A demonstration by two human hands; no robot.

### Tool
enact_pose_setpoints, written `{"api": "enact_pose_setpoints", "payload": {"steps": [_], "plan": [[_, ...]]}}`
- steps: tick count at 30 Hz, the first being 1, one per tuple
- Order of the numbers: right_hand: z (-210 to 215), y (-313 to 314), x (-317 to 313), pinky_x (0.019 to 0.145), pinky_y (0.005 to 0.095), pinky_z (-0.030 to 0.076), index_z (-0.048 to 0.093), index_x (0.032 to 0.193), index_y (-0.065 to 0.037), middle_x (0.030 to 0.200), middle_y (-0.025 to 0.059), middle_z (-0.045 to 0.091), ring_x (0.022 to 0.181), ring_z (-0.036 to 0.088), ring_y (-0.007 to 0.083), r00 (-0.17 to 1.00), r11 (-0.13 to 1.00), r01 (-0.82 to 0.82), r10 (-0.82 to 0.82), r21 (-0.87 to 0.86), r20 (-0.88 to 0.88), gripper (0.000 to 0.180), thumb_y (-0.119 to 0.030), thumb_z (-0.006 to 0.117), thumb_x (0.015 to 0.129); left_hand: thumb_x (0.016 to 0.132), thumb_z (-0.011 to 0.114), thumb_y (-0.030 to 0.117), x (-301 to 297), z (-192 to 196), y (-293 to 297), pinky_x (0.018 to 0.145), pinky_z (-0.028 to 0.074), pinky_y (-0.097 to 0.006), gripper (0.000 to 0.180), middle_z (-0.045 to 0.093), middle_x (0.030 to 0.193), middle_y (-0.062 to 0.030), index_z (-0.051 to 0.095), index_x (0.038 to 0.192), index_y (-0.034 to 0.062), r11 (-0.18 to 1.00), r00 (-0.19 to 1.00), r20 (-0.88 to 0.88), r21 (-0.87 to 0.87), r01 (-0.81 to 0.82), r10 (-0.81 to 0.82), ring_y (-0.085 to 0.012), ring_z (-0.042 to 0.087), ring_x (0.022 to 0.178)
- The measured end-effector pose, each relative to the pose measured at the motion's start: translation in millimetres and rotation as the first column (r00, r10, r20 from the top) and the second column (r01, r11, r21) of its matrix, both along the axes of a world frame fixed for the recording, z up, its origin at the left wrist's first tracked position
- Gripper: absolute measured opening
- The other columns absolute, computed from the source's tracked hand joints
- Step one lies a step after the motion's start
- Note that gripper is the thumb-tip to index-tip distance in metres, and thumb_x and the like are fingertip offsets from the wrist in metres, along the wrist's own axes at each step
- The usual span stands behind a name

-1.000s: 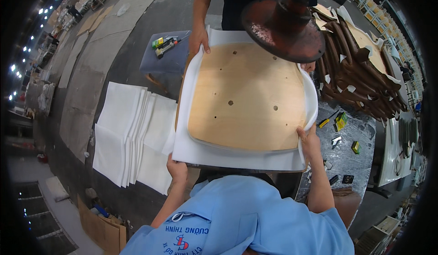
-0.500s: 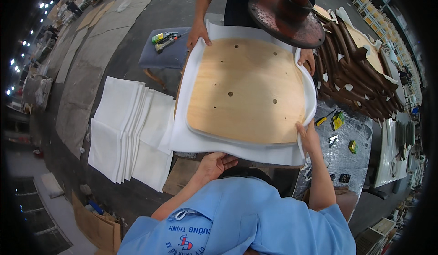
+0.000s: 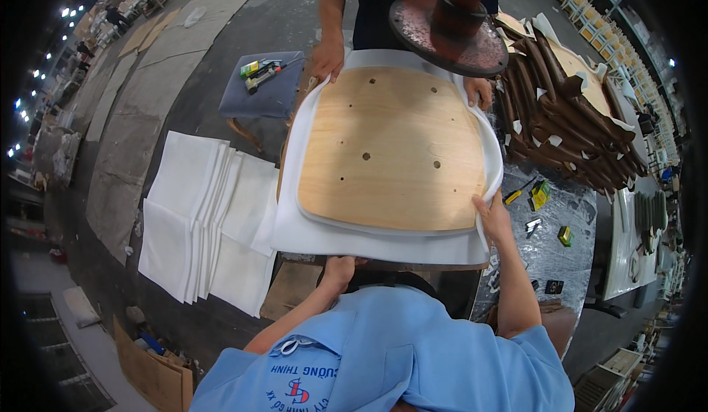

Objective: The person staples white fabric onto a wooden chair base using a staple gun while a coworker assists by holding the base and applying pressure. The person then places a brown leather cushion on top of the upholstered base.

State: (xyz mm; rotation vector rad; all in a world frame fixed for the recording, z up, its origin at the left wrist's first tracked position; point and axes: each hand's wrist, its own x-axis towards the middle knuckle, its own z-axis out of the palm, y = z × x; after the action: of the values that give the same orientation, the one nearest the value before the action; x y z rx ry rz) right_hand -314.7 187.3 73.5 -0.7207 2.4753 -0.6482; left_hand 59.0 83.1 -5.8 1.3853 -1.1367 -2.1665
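Observation:
A pale plywood seat panel (image 3: pixel 398 146) with several drilled holes lies on a white padding sheet (image 3: pixel 376 247) that sticks out around it. At the right side, my right hand (image 3: pixel 495 216) pinches the sheet's raised edge, its thumb against the panel's corner. My left hand (image 3: pixel 341 270) is at the sheet's front edge, left of the middle, with its fingers hidden beneath. Across from me, a co-worker's hand (image 3: pixel 328 59) touches the far left corner of the sheet, and their other hand (image 3: pixel 479 91) is at the far right edge.
A round, worn press plate (image 3: pixel 450 32) hangs over the far right part of the panel. Folded white sheets (image 3: pixel 214 220) lie to the left. A blue padded stool (image 3: pixel 258 98) holds tools. Right are brown upholstered pieces (image 3: pixel 560 109) and a plastic-wrapped table (image 3: pixel 549 257) with small boxes.
The panel and sheet have shifted slightly left. My left hand has turned from palm up, its fingers now tucked under the front edge. The co-worker's left-side hand has moved slightly nearer the corner.

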Motion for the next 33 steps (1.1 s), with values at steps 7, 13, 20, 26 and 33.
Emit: {"api": "enact_pose_setpoints", "payload": {"steps": [7, 13, 20, 26, 33], "plan": [[-2.4, 1.2, -4.9, 0.105, 0.0502, 0.051, 0.033, 0.164, -0.009, 0.134, 0.0321, 0.068, 0.123, 0.067, 0.0500, 1.000, 1.000, -0.020, 0.020, -0.016, -0.017, 0.084, -0.050, 0.069, 0.100, 0.112, 0.043, 0.012, -6.5, -7.4, 2.2, 0.092, 0.064, -0.045, 0.032, 0.074, 0.116, -0.0188, 0.058, 0.135, -0.0054, 0.949, 0.984, -0.059, 0.280, -0.145, 0.168, -0.0317, 0.073, 0.110], [-6.3, 2.1, -9.9, 0.105, 0.0492, 0.051, 0.034, 0.164, -0.008, 0.134, 0.0312, 0.068, 0.124, 0.067, 0.0490, 1.000, 0.999, -0.007, 0.008, -0.044, 0.009, 0.086, -0.050, 0.071, 0.098, 0.104, 0.049, 0.013, 15.2, -15.9, 10.5, 0.098, 0.057, -0.047, 0.029, 0.073, 0.121, -0.0205, 0.070, 0.121, 0.0022, 0.632, 0.868, 0.433, -0.608, 0.480, -0.242, -0.0364, 0.070, 0.116], [-5.0, 3.2, -11.4, 0.105, 0.0500, 0.051, 0.034, 0.164, -0.007, 0.135, 0.0314, 0.068, 0.124, 0.067, 0.0489, 1.000, 1.000, -0.008, 0.008, -0.029, 0.013, 0.087, -0.049, 0.071, 0.098, 0.103, 0.053, 0.015, 23.0, -40.0, 17.7, 0.099, 0.055, -0.049, 0.027, 0.074, 0.119, -0.0195, 0.072, 0.118, 0.0025, 0.628, 0.916, 0.345, -0.672, 0.393, -0.204, -0.0367, 0.072, 0.106], [5.5, 0.2, -6.3, 0.106, 0.0504, 0.051, 0.035, 0.163, -0.007, 0.131, 0.0310, 0.070, 0.122, 0.067, 0.0490, 0.999, 0.999, 0.032, -0.033, 0.035, 0.025, 0.087, -0.051, 0.072, 0.097, 0.112, 0.045, 0.037, 34.2, -33.5, 4.1, 0.101, 0.059, -0.054, 0.045, 0.073, 0.123, -0.0160, 0.059, 0.140, 0.0044, 0.901, 0.921, -0.136, 0.301, -0.313, 0.365, -0.0329, 0.072, 0.114], [35.6, -17.7, 58.7, 0.117, 0.0645, 0.036, 0.041, 0.162, -0.016, 0.165, 0.0265, 0.038, 0.153, 0.034, 0.0488, 0.795, 0.851, -0.521, 0.515, 0.073, -0.320, 0.100, -0.049, 0.088, 0.081, 0.109, 0.048, 0.033, 23.5, -51.8, -0.8, 0.102, 0.057, -0.049, 0.042, 0.072, 0.127, -0.0180, 0.066, 0.131, 0.0018, 0.890, 0.983, -0.002, 0.426, -0.165, 0.184, -0.0346, 0.069, 0.119]]}}
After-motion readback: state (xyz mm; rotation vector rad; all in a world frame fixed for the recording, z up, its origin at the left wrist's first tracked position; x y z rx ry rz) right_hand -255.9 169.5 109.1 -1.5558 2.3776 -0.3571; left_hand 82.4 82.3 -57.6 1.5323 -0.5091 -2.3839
